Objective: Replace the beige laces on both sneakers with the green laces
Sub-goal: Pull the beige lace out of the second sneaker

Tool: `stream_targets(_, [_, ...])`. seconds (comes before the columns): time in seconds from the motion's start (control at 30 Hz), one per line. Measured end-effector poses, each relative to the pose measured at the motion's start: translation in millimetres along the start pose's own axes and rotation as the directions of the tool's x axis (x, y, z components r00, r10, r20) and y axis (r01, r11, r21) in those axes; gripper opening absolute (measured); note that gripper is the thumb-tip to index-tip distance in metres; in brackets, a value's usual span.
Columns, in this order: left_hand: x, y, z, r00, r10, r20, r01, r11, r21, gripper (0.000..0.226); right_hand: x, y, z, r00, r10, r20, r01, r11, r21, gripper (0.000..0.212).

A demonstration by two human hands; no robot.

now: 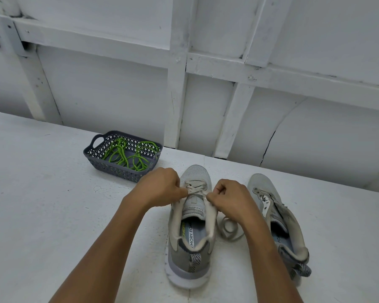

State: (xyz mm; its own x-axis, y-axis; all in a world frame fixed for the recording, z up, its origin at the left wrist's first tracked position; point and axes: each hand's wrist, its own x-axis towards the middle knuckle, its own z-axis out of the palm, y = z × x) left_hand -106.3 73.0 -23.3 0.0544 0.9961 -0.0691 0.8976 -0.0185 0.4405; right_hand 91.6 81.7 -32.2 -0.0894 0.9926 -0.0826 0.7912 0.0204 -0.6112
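Both hands pinch the beige lace (194, 188) of the centre sneaker (190, 248).
The left hand (162, 186) and right hand (230, 197), fingers curled, each grip that lace beside the eyelets; the sneaker's toe points to 12 o'clock on the tabletop (53, 215). A second sneaker (282, 215) stands at its 3 o'clock, with a loose lace (228, 228) between them. The green laces (131, 154) lie in a grey basket (118, 169) at 10 o'clock.

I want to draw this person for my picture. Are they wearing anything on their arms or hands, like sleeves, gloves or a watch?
No gloves: the left hand and right hand are bare, with no rings showing. The left forearm and right forearm are bare too, with no sleeves, watch or bracelet in view.
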Motion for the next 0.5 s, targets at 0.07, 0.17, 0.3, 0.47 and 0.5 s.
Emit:
stream_targets(0.07, [0.6, -9.1, -0.6, 0.998, -0.024, 0.051, 0.027, 0.998, -0.056, 0.038, -0.5, 5.0, -2.0, 1.000, 0.024, 0.000, -0.024, 0.999, 0.039, 0.011])
stream_targets(0.17, [-1.1, -16.4, 0.4, 0.994, -0.035, 0.105, 0.049, 0.990, -0.129, 0.034, -2.3, 7.2, -2.8, 1.000, -0.001, 0.007, 0.000, 0.997, 0.077, 0.005])
stream_targets(0.3, [-2.1, -16.0, 0.9, 0.994, -0.014, 0.111, 0.036, 0.978, -0.204, 0.036, -0.7, -1.2, 3.4, 0.966, -0.245, 0.077, 0.246, 0.969, -0.009, 0.038])
stream_targets(0.47, [-2.0, -17.0, 1.2, 0.993, -0.008, 0.116, 0.034, 0.973, -0.228, 0.035, 5.5, -17.9, 18.8, 0.917, -0.377, 0.126, 0.398, 0.883, -0.249, 0.040])
stream_targets(0.5, [-2.2, -17.6, 2.0, 0.993, -0.011, 0.114, 0.038, 0.971, -0.236, 0.035, 6.3, -18.7, 21.1, 0.914, -0.389, 0.115, 0.405, 0.878, -0.254, 0.038])
